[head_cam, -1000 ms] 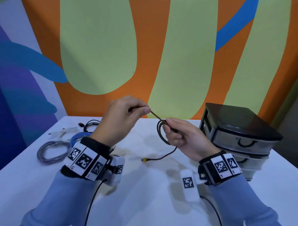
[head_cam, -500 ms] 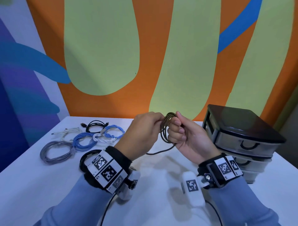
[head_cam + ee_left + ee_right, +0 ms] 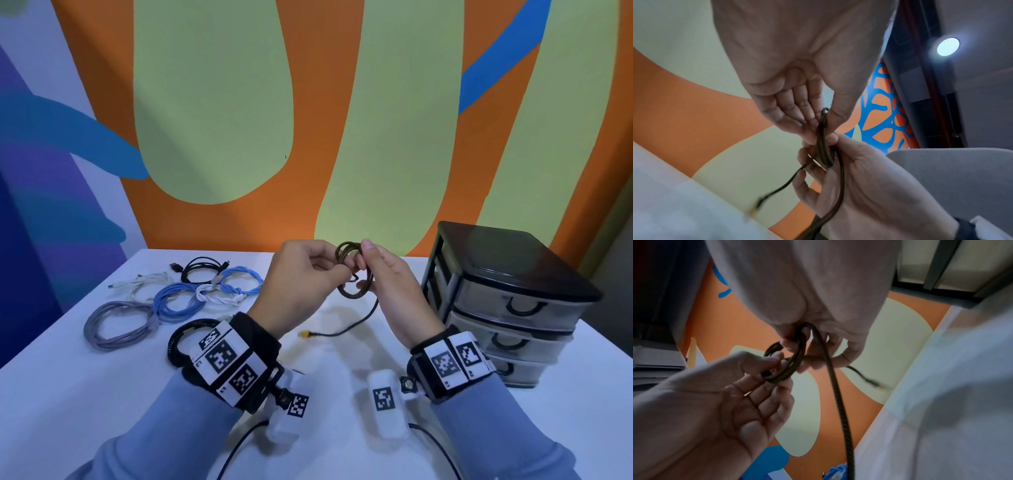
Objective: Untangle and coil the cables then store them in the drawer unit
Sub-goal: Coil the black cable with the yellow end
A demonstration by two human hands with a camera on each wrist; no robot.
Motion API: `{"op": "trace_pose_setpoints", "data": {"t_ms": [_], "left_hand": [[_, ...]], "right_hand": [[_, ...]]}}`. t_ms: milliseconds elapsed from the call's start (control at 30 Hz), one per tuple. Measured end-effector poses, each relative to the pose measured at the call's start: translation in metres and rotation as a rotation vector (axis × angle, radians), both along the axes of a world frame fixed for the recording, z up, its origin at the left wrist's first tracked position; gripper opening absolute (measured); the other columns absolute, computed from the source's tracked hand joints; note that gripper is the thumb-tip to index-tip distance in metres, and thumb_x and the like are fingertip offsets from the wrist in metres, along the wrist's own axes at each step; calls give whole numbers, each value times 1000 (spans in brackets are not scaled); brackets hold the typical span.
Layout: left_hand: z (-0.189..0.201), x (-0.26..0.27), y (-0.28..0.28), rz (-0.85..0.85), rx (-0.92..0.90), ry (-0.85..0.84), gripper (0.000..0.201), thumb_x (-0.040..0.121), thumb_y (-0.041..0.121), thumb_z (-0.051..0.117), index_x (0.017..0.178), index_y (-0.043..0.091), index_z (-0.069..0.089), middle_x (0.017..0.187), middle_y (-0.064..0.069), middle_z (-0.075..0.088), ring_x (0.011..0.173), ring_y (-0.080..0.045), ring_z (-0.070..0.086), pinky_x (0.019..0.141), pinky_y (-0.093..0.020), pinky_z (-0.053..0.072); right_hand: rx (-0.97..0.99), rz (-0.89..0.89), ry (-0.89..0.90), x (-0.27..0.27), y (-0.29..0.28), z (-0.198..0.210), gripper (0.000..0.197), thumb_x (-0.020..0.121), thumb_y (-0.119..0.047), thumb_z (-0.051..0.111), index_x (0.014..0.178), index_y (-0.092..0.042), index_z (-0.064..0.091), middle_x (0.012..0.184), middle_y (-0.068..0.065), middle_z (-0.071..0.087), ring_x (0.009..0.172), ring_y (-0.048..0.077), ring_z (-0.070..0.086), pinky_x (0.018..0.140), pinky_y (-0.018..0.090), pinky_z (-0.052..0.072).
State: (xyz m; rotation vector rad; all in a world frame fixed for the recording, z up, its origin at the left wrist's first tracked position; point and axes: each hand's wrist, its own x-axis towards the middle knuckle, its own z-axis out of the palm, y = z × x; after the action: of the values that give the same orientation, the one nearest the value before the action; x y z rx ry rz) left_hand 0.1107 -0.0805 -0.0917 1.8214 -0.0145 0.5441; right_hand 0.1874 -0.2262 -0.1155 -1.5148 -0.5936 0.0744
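A dark braided cable (image 3: 354, 270) is held above the white table (image 3: 102, 394) as a small coil. My left hand (image 3: 337, 274) pinches the coil's near side between thumb and fingers. My right hand (image 3: 364, 263) grips its right side, the loops running round the fingers. The left wrist view shows the left fingertips (image 3: 812, 123) on the cable (image 3: 824, 146); the right wrist view shows the coil (image 3: 791, 369) between both hands. The loose tail hangs to the table and ends in a yellow plug (image 3: 303, 334). The black drawer unit (image 3: 507, 298) stands at the right, drawers closed.
Coiled cables lie at the left back: grey (image 3: 116, 325), blue (image 3: 174, 301), white-and-blue (image 3: 233, 287), black (image 3: 202, 269), white (image 3: 144, 284). Another black coil (image 3: 178, 342) sits behind my left wrist. A painted wall rises behind the table's far edge.
My left hand came back from the upper left to the right hand and laid the stretched length onto the coil as another loop. The right hand stayed almost still.
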Motion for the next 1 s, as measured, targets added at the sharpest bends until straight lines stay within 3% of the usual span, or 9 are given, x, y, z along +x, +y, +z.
{"op": "trace_pose_setpoints", "data": {"t_ms": [133, 200, 333, 533, 633, 700, 800, 900, 1000], "left_hand": [[3, -5, -3, -85, -165, 29, 11, 87, -4, 75, 97, -1, 75, 79, -16, 79, 73, -19, 71, 81, -33, 58], [3, -4, -4, -54, -138, 6, 24, 88, 3, 81, 109, 8, 70, 78, -6, 78, 73, -16, 71, 80, -31, 57], [-4, 0, 0, 95, 335, -133, 43, 82, 23, 85, 113, 38, 59, 102, 8, 61, 88, -12, 65, 77, -38, 58], [-9, -1, -2, 117, 707, -126, 7, 97, 35, 71, 100, 38, 76, 111, 11, 47, 83, -5, 54, 68, -37, 48], [-4, 1, 1, 25, 441, -233, 8, 100, 29, 73, 102, 32, 81, 113, 5, 55, 104, -8, 59, 83, -29, 52], [-1, 3, 4, -22, 162, -225, 9, 101, 24, 73, 101, 24, 82, 114, 1, 67, 108, -12, 65, 88, -21, 52], [0, 6, 5, -96, -246, -117, 19, 107, 19, 63, 101, 13, 80, 112, -2, 79, 111, -18, 71, 97, -30, 54], [3, 6, 4, -198, -621, -80, 24, 112, 19, 51, 107, 7, 71, 114, -5, 79, 107, -14, 70, 102, -35, 54], [6, 6, 3, -219, -859, -73, 21, 113, 22, 47, 107, 8, 61, 99, -6, 78, 92, -18, 72, 101, -37, 56]], "right_hand": [[51, -5, -26, -4, 1, 2, 45, 113, -36, 41, 74, -17, 55, 68, 3, 58, 74, 22, 53, 85, 40, 43], [84, -27, -20, -2, 1, 1, 43, 112, -35, 43, 76, -13, 51, 59, 3, 47, 69, 23, 48, 79, 38, 41], [126, -17, 39, -2, 0, 2, 41, 112, -32, 45, 77, -11, 48, 57, 0, 34, 59, 19, 43, 67, 23, 42], [110, 29, 61, -3, 1, 1, 39, 111, -31, 45, 82, -5, 53, 60, 5, 37, 56, 18, 42, 61, 23, 42], [78, -1, 103, 3, 1, -2, 47, 111, -34, 46, 92, 7, 61, 76, 6, 58, 75, 20, 55, 75, 35, 51], [53, -6, 150, 4, 2, -3, 44, 111, -37, 47, 87, -2, 60, 80, -1, 62, 83, 19, 56, 75, 35, 51], [76, 1, 269, 2, 2, -3, 36, 110, -39, 46, 84, -18, 56, 85, -1, 66, 81, 13, 57, 73, 30, 48], [152, 40, 413, 3, 1, -1, 35, 110, -37, 47, 81, -20, 57, 84, 2, 67, 83, 14, 61, 75, 31, 49], [267, 117, 560, 4, -2, 2, 39, 109, -36, 48, 73, -22, 53, 79, 1, 64, 78, 16, 61, 82, 34, 49]]}}
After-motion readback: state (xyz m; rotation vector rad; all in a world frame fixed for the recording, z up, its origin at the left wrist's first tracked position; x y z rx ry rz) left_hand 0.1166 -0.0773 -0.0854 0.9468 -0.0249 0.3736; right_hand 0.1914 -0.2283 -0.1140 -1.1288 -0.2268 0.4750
